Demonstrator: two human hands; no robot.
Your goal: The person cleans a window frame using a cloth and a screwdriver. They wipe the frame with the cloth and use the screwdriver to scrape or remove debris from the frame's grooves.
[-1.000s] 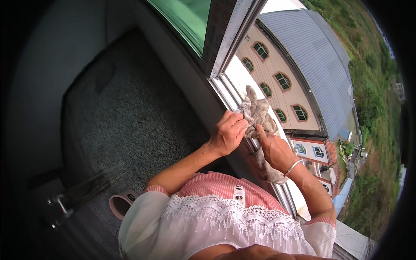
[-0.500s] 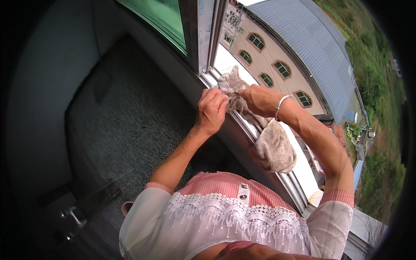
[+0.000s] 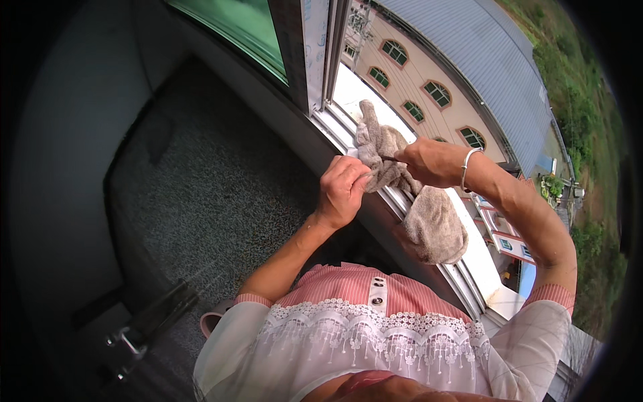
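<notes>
A grey-brown cloth (image 3: 437, 226) lies bunched along the metal window track (image 3: 340, 128), its larger end draped over the inner edge. My left hand (image 3: 343, 191) pinches the near edge of its bunched part from the room side. From the outer side, my right hand (image 3: 435, 163), with a silver bangle at the wrist, is closed around a thin dark stick (image 3: 392, 159). The stick's tip meets the cloth over the track; most of its length is hidden in my fist, so I cannot tell its exact kind.
A window frame post (image 3: 315, 57) with a green-tinted pane (image 3: 231, 30) rises at the far end of the track. Outside, beyond the white ledge (image 3: 485, 268), stands a building with a grey-blue roof (image 3: 469, 57). Dark speckled floor (image 3: 207, 208) and a metal-ended object (image 3: 130, 340) are at left.
Both hands and the bunched part of the cloth have shifted right and toward me along the track. The thin dark stick now shows between my right hand and the cloth.
</notes>
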